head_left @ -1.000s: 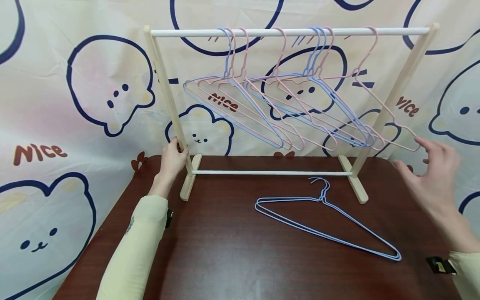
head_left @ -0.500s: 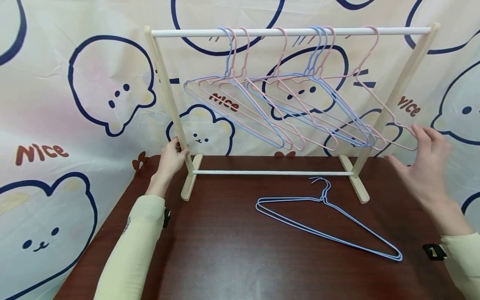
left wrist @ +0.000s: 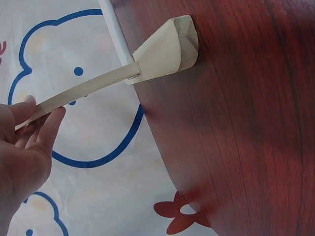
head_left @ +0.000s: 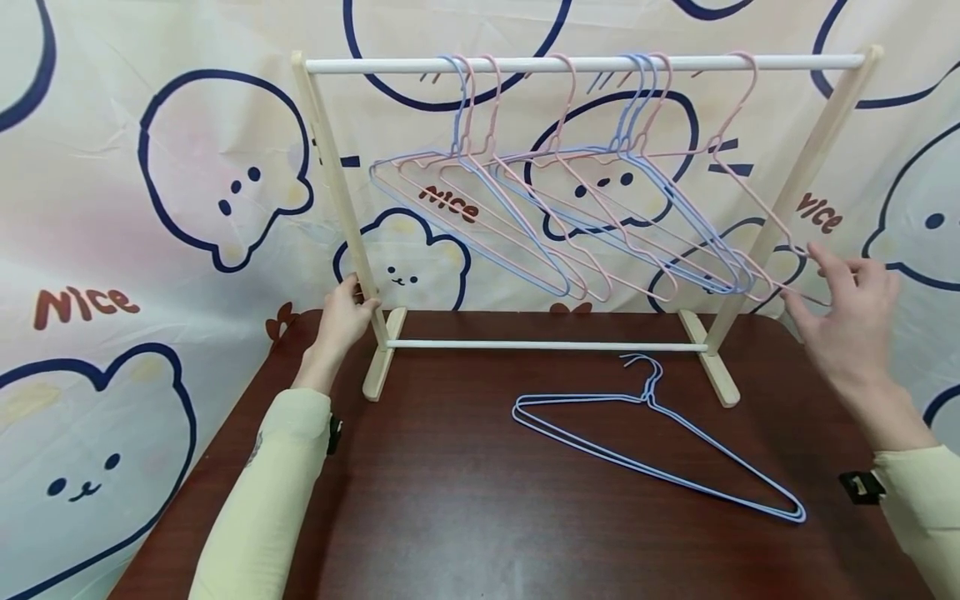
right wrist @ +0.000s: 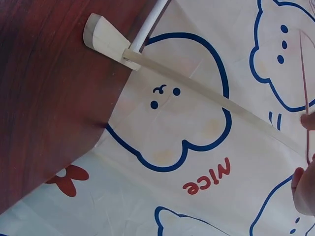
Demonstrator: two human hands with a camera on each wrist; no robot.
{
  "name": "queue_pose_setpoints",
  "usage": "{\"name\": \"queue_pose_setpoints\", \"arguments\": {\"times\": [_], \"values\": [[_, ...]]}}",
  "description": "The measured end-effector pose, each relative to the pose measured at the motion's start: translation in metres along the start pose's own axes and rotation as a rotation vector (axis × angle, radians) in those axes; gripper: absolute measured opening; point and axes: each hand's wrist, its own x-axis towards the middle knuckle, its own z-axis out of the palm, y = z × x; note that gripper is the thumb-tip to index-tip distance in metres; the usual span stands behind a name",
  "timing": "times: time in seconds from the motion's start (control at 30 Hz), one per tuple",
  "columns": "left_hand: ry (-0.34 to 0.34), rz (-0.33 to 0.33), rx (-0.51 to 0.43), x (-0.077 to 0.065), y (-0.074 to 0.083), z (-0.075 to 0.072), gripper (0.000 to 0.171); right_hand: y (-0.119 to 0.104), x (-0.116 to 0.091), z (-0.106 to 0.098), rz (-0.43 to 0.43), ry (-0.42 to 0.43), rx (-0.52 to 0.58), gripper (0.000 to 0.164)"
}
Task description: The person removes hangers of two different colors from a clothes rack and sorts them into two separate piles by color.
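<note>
A wooden rack (head_left: 795, 179) with a white top rail stands at the back of the table. Several pink and blue wire hangers hang from that rail. My left hand (head_left: 344, 318) grips the rack's left upright (left wrist: 88, 88) low down, thumb on one side and fingers on the other. At the far right, my right hand (head_left: 851, 325) holds the lower corner of the rightmost pink hanger (head_left: 750, 196), its thumb and fingertips about the wire. In the right wrist view only some fingertips (right wrist: 308, 121) show beside the pink wire, at the frame's edge.
Blue hangers (head_left: 660, 477) lie stacked on the dark brown table (head_left: 420, 500), in front of the rack. A white lower bar (head_left: 540, 345) joins the rack's two feet. A printed cloth (head_left: 225, 333) hangs close behind and at both sides.
My right hand has moved left and a little up onto the pink hanger's corner, its fingertips now on the wire. The left hand stays on the upright.
</note>
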Motion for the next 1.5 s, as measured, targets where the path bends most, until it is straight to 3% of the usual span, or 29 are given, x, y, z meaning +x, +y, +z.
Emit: {"name": "queue_pose_setpoints", "arguments": {"times": [0.23,0.47,0.77,1.23,1.5], "values": [[-0.003,-0.011,0.004,0.001,0.002,0.0,0.044,0.001,-0.001,-0.001,-0.054,0.012,0.027,0.068],[0.011,-0.014,0.02,0.001,0.001,0.001,0.044,-0.002,-0.002,-0.001,-0.049,0.036,0.088,0.067],[-0.003,-0.017,0.005,0.001,0.002,-0.001,0.043,-0.01,-0.006,0.0,-0.022,0.035,0.087,0.065],[-0.003,-0.026,0.0,0.0,0.001,-0.002,0.042,-0.019,-0.009,-0.001,-0.027,0.117,0.142,0.06],[-0.002,-0.008,0.032,-0.002,0.003,-0.002,0.039,-0.016,-0.02,-0.009,-0.061,0.134,0.127,0.055]]}}
